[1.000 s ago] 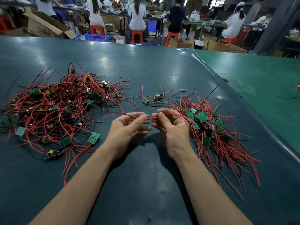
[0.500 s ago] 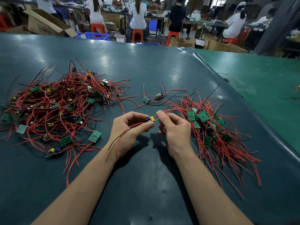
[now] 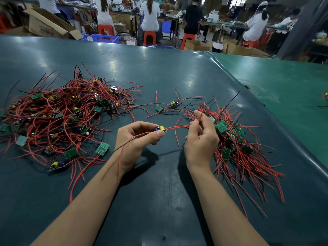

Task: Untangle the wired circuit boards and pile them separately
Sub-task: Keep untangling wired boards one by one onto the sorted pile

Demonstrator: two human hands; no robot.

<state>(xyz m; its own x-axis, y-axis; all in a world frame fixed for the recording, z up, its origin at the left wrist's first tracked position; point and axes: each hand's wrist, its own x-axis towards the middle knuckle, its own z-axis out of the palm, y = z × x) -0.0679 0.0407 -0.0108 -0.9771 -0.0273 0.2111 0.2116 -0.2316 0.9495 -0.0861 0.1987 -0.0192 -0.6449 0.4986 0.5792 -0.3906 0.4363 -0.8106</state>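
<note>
My left hand (image 3: 136, 139) pinches a small circuit board (image 3: 160, 129) with a yellow and a blue part between thumb and fingers, above the dark table (image 3: 159, 192). Its red wires run right to my right hand (image 3: 201, 137), which pinches a red wire (image 3: 200, 118) held upward. Another red wire and a black one trail back over my left wrist. A big tangled heap of wired boards (image 3: 58, 118) lies on the left. A sorted pile of boards (image 3: 236, 146) with wires fanned toward me lies on the right, just beyond my right hand.
Two loose wired boards (image 3: 166, 106) lie between the heaps, beyond my hands. A green table (image 3: 284, 86) adjoins on the right. Behind the far edge sit several people on red stools, with cardboard boxes (image 3: 46, 25) and a blue crate (image 3: 105, 39).
The hands have drawn apart. My right hand slid right along the red wires and lifted one upward, while my left hand keeps the board pinched.
</note>
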